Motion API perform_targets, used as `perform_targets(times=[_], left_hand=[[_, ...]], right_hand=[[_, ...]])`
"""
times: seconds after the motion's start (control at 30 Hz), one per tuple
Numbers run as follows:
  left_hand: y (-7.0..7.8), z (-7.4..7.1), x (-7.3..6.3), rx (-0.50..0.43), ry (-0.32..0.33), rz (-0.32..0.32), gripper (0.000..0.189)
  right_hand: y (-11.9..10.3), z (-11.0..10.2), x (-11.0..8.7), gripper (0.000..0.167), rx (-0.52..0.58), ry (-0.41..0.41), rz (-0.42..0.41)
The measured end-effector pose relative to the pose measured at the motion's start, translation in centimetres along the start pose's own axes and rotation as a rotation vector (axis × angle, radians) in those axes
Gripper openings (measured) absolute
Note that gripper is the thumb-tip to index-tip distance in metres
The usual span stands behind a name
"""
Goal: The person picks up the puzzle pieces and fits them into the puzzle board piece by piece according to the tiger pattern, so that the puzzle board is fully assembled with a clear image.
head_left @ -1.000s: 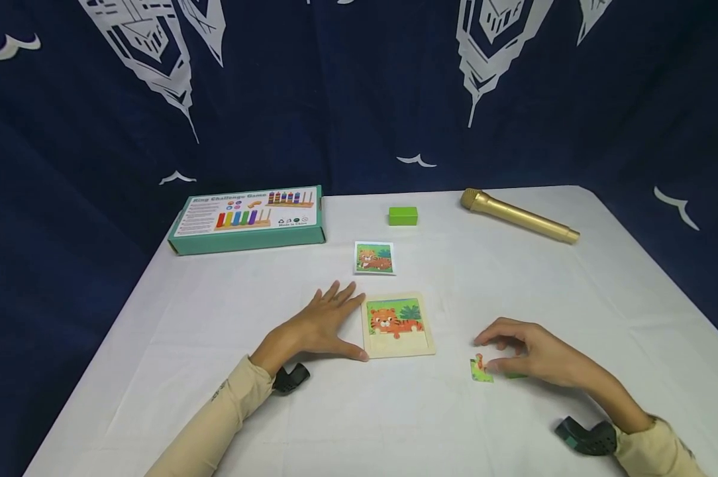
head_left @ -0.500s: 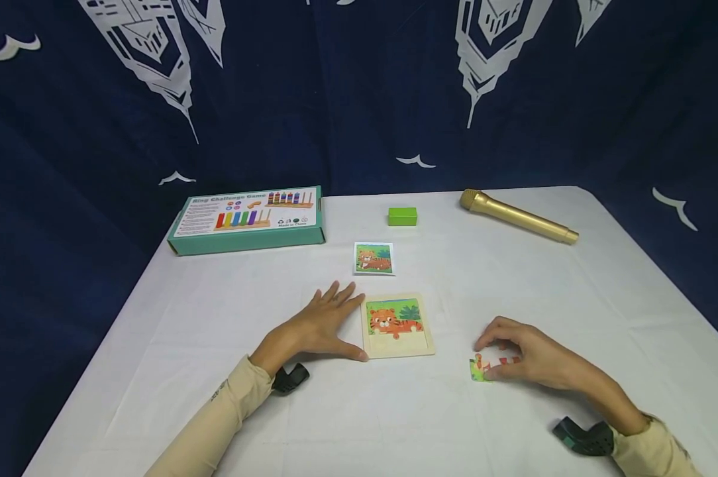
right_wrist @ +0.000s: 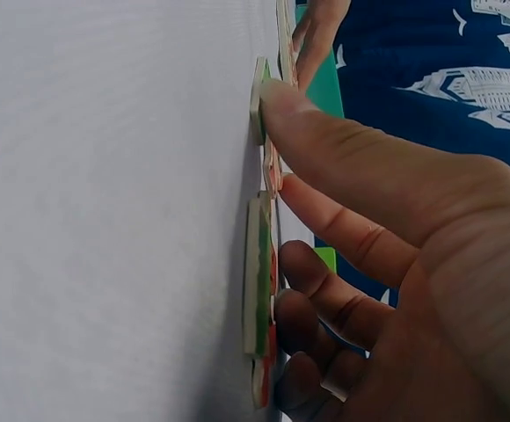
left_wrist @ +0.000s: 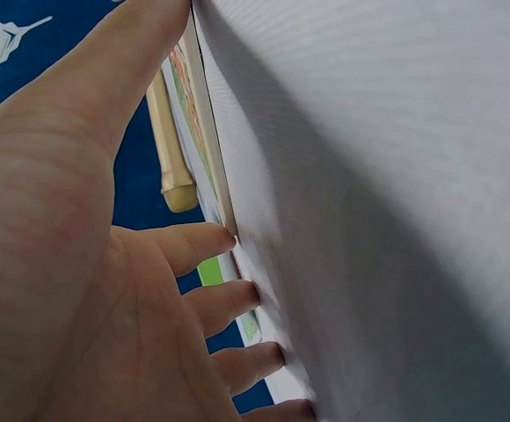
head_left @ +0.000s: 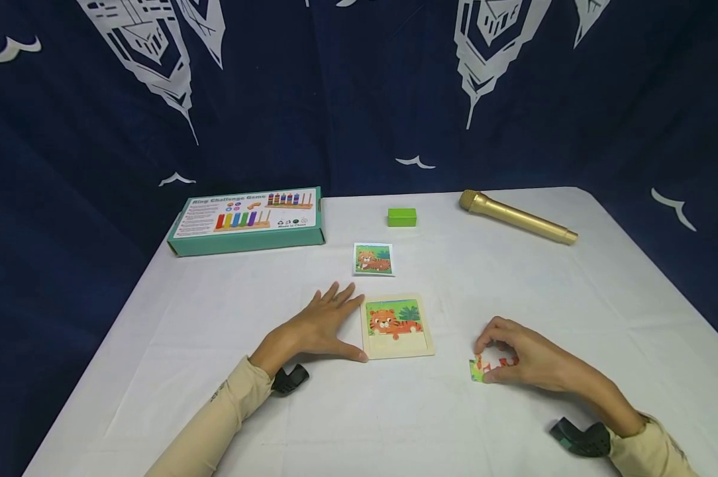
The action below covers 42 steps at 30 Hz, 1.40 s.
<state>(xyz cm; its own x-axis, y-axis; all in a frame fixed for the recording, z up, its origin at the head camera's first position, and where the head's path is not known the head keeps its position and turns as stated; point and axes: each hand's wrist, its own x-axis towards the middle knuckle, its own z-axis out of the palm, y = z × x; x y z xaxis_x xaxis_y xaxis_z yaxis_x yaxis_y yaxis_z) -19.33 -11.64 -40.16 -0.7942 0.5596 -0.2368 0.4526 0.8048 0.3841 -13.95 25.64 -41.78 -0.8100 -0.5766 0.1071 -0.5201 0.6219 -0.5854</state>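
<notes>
A wooden puzzle board with tiger picture pieces in its upper part lies in front of the left hand. My left hand is spread flat on the cloth, thumb and index fingertips at the board's left edge. To the right, my right hand pinches a small green-and-red puzzle piece between thumb and index finger, at the tabletop. Beside it, partly hidden under the hand, lies another puzzle piece with red on top. In the right wrist view the thumb presses the held piece's edge.
Behind the board lies a small tiger picture card. Farther back are a green block, a gold microphone and a green Ring Challenge Game box. A dark blue curtain hangs beyond the white-covered table.
The right thumb has shifted slightly left along the near edge of the small piece and the grip has tightened; more of the second piece's red shows. The left hand and board stay put.
</notes>
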Motion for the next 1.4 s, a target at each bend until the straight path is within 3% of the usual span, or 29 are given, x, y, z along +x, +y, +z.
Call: perform_targets(times=[0.37, 0.7, 1.13, 1.4], left_hand=[[0.0, 0.0, -0.1, -0.004, 0.004, 0.002, 0.111], [-0.1, 0.0, -0.1, -0.008, 0.004, 0.0, 0.112], [-0.1, 0.0, -0.2, -0.007, -0.002, -0.007, 0.112], [-0.1, 0.0, 0.0, -0.001, -0.002, -0.005, 0.111]], right_hand=[[-0.4, 0.1, 0.1, 0.035, 0.037, 0.003, -0.002], [-0.8, 0.1, 0.4, 0.023, 0.207, -0.052, -0.032], [-1.1, 0.0, 1.0, 0.024, 0.391, -0.03, 0.05], [-1.7, 0.6, 2.5, 0.022, 0.351, -0.006, 0.098]])
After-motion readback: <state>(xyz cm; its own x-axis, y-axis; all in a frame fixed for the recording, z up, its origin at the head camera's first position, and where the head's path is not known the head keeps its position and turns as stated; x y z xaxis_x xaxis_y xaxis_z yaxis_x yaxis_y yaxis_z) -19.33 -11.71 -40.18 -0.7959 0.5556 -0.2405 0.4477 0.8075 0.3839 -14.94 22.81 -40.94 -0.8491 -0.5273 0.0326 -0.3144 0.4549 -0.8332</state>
